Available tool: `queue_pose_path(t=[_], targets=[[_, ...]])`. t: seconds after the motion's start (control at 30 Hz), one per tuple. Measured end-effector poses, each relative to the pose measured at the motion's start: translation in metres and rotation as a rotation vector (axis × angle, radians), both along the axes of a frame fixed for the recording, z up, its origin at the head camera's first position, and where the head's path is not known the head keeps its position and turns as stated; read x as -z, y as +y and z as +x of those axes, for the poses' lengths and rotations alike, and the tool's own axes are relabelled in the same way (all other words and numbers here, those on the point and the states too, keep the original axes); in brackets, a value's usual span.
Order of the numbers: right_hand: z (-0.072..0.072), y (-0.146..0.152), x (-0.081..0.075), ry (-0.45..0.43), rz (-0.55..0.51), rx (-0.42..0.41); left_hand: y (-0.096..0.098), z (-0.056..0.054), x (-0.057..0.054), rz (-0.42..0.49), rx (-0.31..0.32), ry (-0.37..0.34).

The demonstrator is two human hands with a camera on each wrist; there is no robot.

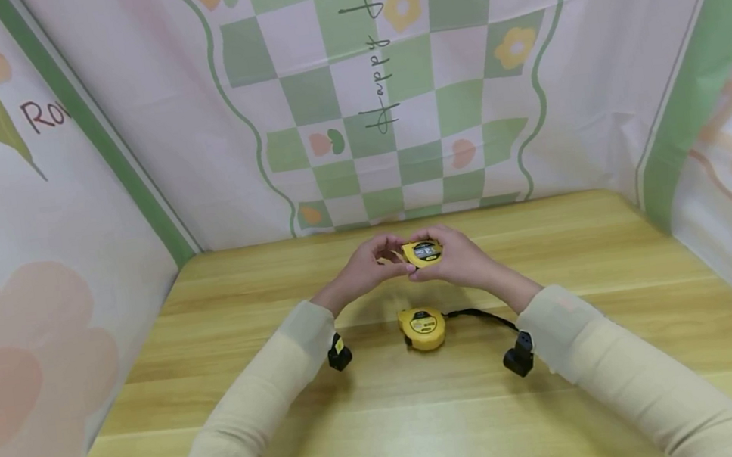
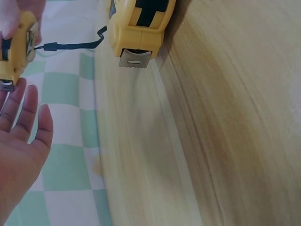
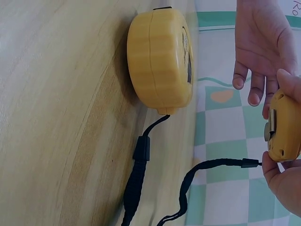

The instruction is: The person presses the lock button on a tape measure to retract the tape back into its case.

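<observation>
My right hand point(image 1: 457, 257) grips a yellow tape measure point(image 1: 422, 253) with a black and silver label, above the far part of the table. A metal belt clip point(image 3: 270, 125) shows on its back, and a black wrist strap point(image 3: 214, 164) hangs from it. Cupped beside the tape's mouth is my left hand point(image 1: 370, 264), its fingers point(image 2: 29, 110) loosely extended close to the metal end hook point(image 2: 6, 85). Whether they touch the hook is hard to tell. A second yellow tape measure point(image 1: 423, 330) lies on the table below the hands, its end hook point(image 2: 135, 59) facing left.
The second tape's black strap point(image 1: 482, 313) runs right, toward the right wrist. Black cameras sit at the left wrist point(image 1: 338, 352) and right wrist point(image 1: 519, 354). The wooden table point(image 1: 405, 437) meets a patterned cloth point(image 1: 380, 173) behind and cloth at both sides.
</observation>
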State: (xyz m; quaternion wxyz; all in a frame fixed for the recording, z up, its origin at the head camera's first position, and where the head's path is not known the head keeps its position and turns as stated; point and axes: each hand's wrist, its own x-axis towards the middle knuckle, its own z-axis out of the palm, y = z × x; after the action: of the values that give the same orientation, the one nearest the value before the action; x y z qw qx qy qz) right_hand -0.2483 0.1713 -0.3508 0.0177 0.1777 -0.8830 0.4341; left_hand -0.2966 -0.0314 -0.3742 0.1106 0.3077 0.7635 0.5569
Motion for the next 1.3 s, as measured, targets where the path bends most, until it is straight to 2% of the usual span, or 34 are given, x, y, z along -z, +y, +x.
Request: queue_pose_path(t=[0.27, 0.7, 1.0, 1.3], targets=[[-0.001, 0.000, 0.001, -0.014, 0.001, 0.007, -0.001, -0.003, 0.003, -0.007, -0.013, 0.026], [-0.005, 0.005, 0.006, -0.086, -0.045, -0.047, -0.006, -0.007, 0.009, -0.016, -0.006, 0.043], [-0.009, 0.005, 0.012, -0.108, -0.058, -0.022, -0.007, -0.010, 0.011, -0.026, 0.009, 0.040], [-0.010, 0.002, 0.016, -0.109, -0.009, -0.002, -0.008, -0.013, 0.015, -0.065, 0.012, 0.044]])
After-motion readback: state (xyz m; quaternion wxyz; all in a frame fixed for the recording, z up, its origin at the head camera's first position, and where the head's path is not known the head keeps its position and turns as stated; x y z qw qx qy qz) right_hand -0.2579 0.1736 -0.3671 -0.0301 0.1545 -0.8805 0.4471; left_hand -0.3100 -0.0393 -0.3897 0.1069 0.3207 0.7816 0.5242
